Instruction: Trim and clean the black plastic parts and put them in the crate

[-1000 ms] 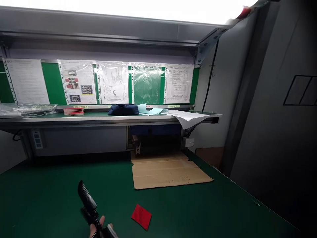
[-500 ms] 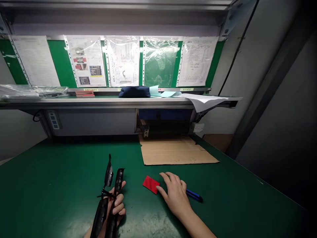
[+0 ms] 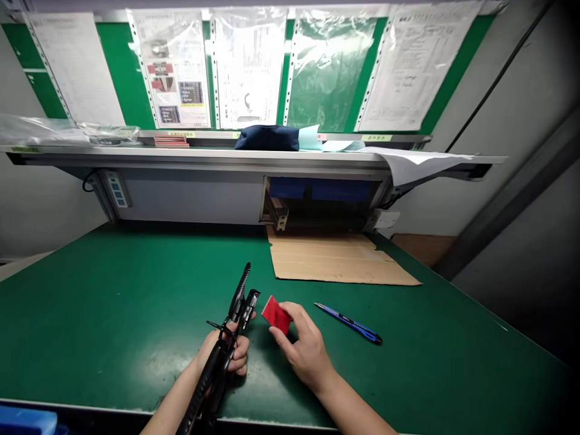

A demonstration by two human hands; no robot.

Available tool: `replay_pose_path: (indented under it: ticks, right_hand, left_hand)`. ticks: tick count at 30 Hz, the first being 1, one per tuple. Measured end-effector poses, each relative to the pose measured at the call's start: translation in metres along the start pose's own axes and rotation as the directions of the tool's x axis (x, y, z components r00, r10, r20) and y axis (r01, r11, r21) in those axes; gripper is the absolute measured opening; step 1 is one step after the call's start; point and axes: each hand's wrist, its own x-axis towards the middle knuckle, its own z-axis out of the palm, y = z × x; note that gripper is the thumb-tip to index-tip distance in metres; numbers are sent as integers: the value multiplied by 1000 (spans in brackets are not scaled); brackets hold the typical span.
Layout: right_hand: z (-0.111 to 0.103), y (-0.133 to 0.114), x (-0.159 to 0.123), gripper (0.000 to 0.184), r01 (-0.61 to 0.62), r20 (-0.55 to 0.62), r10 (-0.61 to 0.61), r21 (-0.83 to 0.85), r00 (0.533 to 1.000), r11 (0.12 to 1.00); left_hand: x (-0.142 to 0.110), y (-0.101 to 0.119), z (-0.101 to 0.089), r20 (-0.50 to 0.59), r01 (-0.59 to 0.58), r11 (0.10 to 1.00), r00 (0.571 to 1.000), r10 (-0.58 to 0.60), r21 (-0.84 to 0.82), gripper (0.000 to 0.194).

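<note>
My left hand is wrapped round two long black plastic pieces lying side by side, with narrow, ribbed-looking ends pointing away from me. A thin black tie sticks out to the left where they meet. Just right of those ends, my right hand pinches a small flat red pad between thumb and fingers, raised off the bench. The pad and the black pieces look close but apart. On the green bench beyond my right hand lies a slim blue pen-like tool with a pointed tip.
A cardboard sheet lies on the green bench at the back. Above runs a shelf with a dark blue pouch, a red stack, plastic bags and overhanging paper. A blue bin shows at front left.
My right hand has picked up the red pad from the bench. My left hand has brought the black pieces rightward, towards it. The view has tilted down, uncovering the whole blue tool.
</note>
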Motion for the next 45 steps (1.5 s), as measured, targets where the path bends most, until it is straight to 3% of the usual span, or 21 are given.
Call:
replay_pose_path:
  ticks: [3, 8, 13, 18, 21, 24, 27, 31, 34, 37, 41, 45]
  right_hand:
    - [5, -9, -4, 34, 138, -19, -136, 87, 990, 987]
    - [10, -14, 0, 38, 194, 8, -194, 56, 981, 979]
    - [13, -19, -2, 38, 318, 137, -315, 1, 939, 948]
    - [13, -20, -1, 38, 197, 77, -196, -13, 978, 980]
    - [13, -20, -1, 37, 244, 145, -244, 19, 959, 970]
    - [13, -19, -1, 38, 177, 108, -177, 14, 978, 984]
    - [13, -19, 0, 36, 215, 140, -217, 25, 966, 976]
    - [12, -19, 2, 34, 122, 61, -124, 28, 990, 992]
    - [11, -19, 1, 35, 176, 135, -182, 60, 974, 983]
    - [10, -19, 1, 34, 114, 97, -118, 48, 988, 992]
    - [9, -19, 2, 32, 173, 156, -180, 60, 971, 983]
    - [9, -19, 2, 33, 103, 118, -109, 59, 987, 993]
  left_hand:
    - [4, -1, -4, 36, 92, 994, 995, -95, 66, 58]
    - [3, -3, -5, 21, 107, 988, 994, -110, 112, 55]
    - [4, -5, -4, -11, 122, 984, 992, -122, 128, 52]
    - [6, -5, -3, -21, 137, 981, 991, -136, 139, 55]
    - [7, -5, -1, -47, 126, 984, 992, -121, 122, 49]
    - [7, -5, 0, -42, 137, 984, 990, -133, 115, 50]
    - [8, -5, 1, -60, 125, 987, 991, -119, 102, 49]
    - [7, -6, 1, -58, 134, 986, 990, -129, 97, 48]
    - [8, -6, 0, -72, 127, 988, 990, -121, 91, 47]
    - [9, -6, 0, -63, 140, 986, 989, -134, 93, 47]
    - [9, -7, -2, -71, 130, 987, 990, -124, 90, 41]
    - [10, -8, -2, -73, 126, 988, 990, -120, 89, 37]
